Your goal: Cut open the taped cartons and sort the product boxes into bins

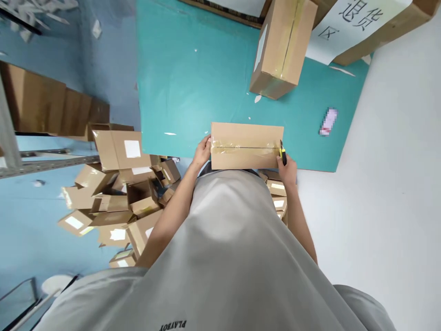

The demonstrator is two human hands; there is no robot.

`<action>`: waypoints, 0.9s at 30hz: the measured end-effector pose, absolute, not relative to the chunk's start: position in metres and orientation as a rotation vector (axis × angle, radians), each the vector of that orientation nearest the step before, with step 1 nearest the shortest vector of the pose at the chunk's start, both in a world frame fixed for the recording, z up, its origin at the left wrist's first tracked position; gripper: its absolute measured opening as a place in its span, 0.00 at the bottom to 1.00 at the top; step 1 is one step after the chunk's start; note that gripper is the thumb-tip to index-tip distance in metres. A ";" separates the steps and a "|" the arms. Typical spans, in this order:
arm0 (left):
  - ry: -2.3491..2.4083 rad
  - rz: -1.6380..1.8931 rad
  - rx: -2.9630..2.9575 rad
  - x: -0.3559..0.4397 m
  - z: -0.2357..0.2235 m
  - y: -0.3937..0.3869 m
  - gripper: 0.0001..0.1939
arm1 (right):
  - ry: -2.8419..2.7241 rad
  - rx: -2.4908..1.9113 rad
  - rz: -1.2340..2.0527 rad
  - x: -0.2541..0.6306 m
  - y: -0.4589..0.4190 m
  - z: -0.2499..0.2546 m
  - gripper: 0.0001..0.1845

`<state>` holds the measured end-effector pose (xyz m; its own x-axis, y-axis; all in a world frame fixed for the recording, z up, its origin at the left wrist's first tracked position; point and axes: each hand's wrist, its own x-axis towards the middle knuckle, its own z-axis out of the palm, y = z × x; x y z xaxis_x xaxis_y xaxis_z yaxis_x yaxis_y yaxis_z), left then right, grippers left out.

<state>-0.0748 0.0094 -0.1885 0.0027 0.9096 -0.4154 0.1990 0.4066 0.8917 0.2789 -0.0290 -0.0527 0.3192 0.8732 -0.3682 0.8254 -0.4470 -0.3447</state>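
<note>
A taped cardboard box (247, 158) lies at the near edge of the green table (179, 82), right in front of my body. Its tape seam runs left to right across the top. My left hand (202, 151) grips the box's left end. At the right end, my right hand (288, 169) is closed around a black and yellow box cutter (283, 155). The cutter's tip is by the right end of the tape seam; whether the blade touches the tape I cannot tell.
Another taped box (284, 46) stands farther back on the table, beside a box with a handwritten paper sign (354, 27). A blurred pinkish item (328, 122) lies at the right. Several opened cartons (113, 207) are piled on the floor at left, near a metal rack (51, 164). A white wall (389, 161) borders the right.
</note>
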 end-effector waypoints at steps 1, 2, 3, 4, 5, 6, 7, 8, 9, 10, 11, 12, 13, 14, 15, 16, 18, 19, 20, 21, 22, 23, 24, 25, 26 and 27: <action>1.506 0.765 1.020 -0.078 -0.184 0.006 0.39 | -1.617 -2.485 0.749 0.279 -0.030 -0.049 0.27; 1.514 0.780 1.013 -0.083 -0.177 0.003 0.40 | -1.631 -2.489 0.706 0.278 -0.031 -0.044 0.29; 1.501 0.800 1.019 -0.087 -0.168 0.000 0.42 | -1.642 -2.487 0.658 0.277 -0.030 -0.038 0.31; 1.466 0.820 1.038 -0.092 -0.157 -0.003 0.42 | -1.653 -2.477 0.611 0.274 -0.028 -0.032 0.33; 1.422 0.837 1.068 -0.096 -0.146 -0.005 0.42 | -1.674 -2.455 0.583 0.269 -0.025 -0.024 0.34; 1.381 0.844 1.112 -0.099 -0.135 -0.006 0.42 | -1.710 -2.419 0.583 0.262 -0.021 -0.016 0.35; 1.350 0.836 1.168 -0.102 -0.125 -0.007 0.41 | -1.770 -2.367 0.613 0.253 -0.017 -0.009 0.35; 1.328 0.816 1.229 -0.104 -0.117 -0.006 0.41 | -1.857 -2.300 0.671 0.242 -0.011 -0.001 0.34; 1.311 0.786 1.286 -0.106 -0.112 -0.006 0.40 | -1.973 -2.222 0.745 0.229 -0.006 0.006 0.33; 1.293 0.754 1.330 -0.108 -0.109 -0.004 0.38 | -2.107 -2.141 0.821 0.214 0.001 0.012 0.32; 1.273 0.725 1.355 -0.109 -0.109 -0.003 0.37 | -2.254 -2.068 0.889 0.199 0.008 0.017 0.31; 1.253 0.702 1.361 -0.110 -0.112 -0.002 0.35 | -2.404 -2.013 0.940 0.183 0.014 0.022 0.29; 1.231 0.686 1.351 -0.112 -0.116 -0.001 0.34 | -2.549 -1.979 0.974 0.168 0.021 0.026 0.29; 1.208 0.675 1.332 -0.113 -0.121 0.000 0.34 | -2.684 -1.961 0.995 0.154 0.028 0.029 0.28; 1.190 0.668 1.311 -0.114 -0.126 0.000 0.33 | -2.803 -1.955 1.002 0.140 0.034 0.032 0.29; 1.176 0.664 1.291 -0.114 -0.130 0.000 0.33 | -2.905 -1.950 0.999 0.129 0.040 0.035 0.29; 1.162 0.660 1.261 -0.115 -0.136 0.000 0.34 | -3.060 -1.923 0.978 0.112 0.050 0.039 0.29; 1.158 0.662 1.252 -0.115 -0.138 0.000 0.34 | -3.114 -1.906 0.966 0.105 0.053 0.041 0.29; 1.154 0.665 1.245 -0.115 -0.139 0.000 0.34 | -3.156 -1.891 0.957 0.101 0.057 0.042 0.29; 1.150 0.670 1.239 -0.115 -0.139 0.001 0.34 | -3.189 -1.880 0.952 0.097 0.059 0.043 0.29; 1.146 0.674 1.235 -0.114 -0.140 0.001 0.34 | -3.215 -1.873 0.948 0.094 0.061 0.044 0.29; 1.142 0.676 1.233 -0.114 -0.140 0.002 0.34 | -3.236 -1.871 0.943 0.091 0.063 0.045 0.28; 1.138 0.676 1.232 -0.114 -0.140 0.002 0.34 | -3.255 -1.871 0.936 0.089 0.064 0.045 0.28; 1.136 0.676 1.234 -0.114 -0.141 0.002 0.34 | -3.272 -1.869 0.929 0.087 0.065 0.045 0.28; 1.134 0.676 1.238 -0.113 -0.141 0.003 0.34 | -3.292 -1.865 0.924 0.085 0.066 0.046 0.28; 1.131 0.678 1.243 -0.113 -0.141 0.003 0.34 | -3.313 -1.861 0.922 0.083 0.067 0.046 0.28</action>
